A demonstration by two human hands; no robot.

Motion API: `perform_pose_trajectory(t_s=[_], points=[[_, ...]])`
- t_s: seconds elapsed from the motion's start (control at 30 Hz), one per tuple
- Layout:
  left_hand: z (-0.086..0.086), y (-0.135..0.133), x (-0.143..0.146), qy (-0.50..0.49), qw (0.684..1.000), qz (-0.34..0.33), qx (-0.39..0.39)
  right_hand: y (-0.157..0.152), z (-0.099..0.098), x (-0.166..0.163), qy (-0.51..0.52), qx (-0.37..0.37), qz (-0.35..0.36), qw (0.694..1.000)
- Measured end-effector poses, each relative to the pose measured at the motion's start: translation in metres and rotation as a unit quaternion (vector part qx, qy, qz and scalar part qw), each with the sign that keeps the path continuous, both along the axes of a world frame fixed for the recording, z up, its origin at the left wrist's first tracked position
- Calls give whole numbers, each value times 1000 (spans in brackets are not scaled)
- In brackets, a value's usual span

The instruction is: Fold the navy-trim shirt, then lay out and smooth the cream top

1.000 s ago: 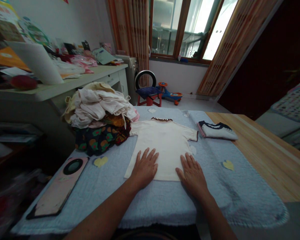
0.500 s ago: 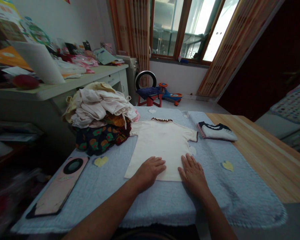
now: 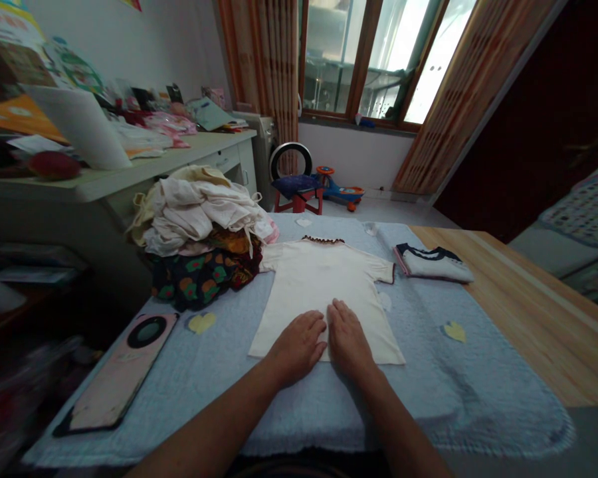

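A cream short-sleeved shirt [image 3: 323,279] lies spread flat, its dark-trimmed ruffled collar at the far side and its hem nearest me. My left hand [image 3: 299,342] rests on the lower middle of the shirt, fingers stretched out. Right beside it, my right hand [image 3: 347,335] lies flat on the fabric, fingers extended forward and close together. Neither hand grips anything. Under the shirt is a light blue quilted cloth [image 3: 418,372] with heart patches.
A heap of clothes [image 3: 199,212] sits at the left. A pink phone [image 3: 122,372] lies on the cloth's left side. Folded clothes [image 3: 431,262] lie at the right, beside the bare wooden tabletop [image 3: 528,312]. A cluttered desk [image 3: 179,156] and a red stool [image 3: 299,199] stand beyond.
My right hand has moved left across the shirt, from its right side to beside my left hand. The shirt's lower right corner now shows. My left hand has barely shifted.
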State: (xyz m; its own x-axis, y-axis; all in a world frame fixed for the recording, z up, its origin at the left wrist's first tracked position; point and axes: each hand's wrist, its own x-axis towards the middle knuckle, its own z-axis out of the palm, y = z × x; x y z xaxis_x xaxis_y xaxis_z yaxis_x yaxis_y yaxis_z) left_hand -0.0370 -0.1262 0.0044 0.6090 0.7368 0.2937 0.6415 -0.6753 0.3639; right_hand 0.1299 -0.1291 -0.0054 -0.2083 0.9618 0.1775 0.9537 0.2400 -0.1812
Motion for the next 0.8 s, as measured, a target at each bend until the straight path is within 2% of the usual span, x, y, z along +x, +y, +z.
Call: perform_pose_trajectory(t_s=[0.2, 0.47, 0.6, 0.7, 0.8], points=[[-1, -2, 3, 47, 998, 42, -30, -2, 0, 0, 5, 6, -5, 1000], [11, 1, 34, 87, 986, 140, -16, -2, -4, 0, 23, 21, -10, 999], [-2, 4, 40, 93, 981, 171, 0, -2, -5, 0, 21, 31, -14, 999], [-13, 5, 36, 105, 980, 169, 21, -1, -8, 1, 17, 34, -8, 999], [-17, 5, 30, 119, 978, 168, 30, -1, -9, 1, 14, 39, -6, 999]])
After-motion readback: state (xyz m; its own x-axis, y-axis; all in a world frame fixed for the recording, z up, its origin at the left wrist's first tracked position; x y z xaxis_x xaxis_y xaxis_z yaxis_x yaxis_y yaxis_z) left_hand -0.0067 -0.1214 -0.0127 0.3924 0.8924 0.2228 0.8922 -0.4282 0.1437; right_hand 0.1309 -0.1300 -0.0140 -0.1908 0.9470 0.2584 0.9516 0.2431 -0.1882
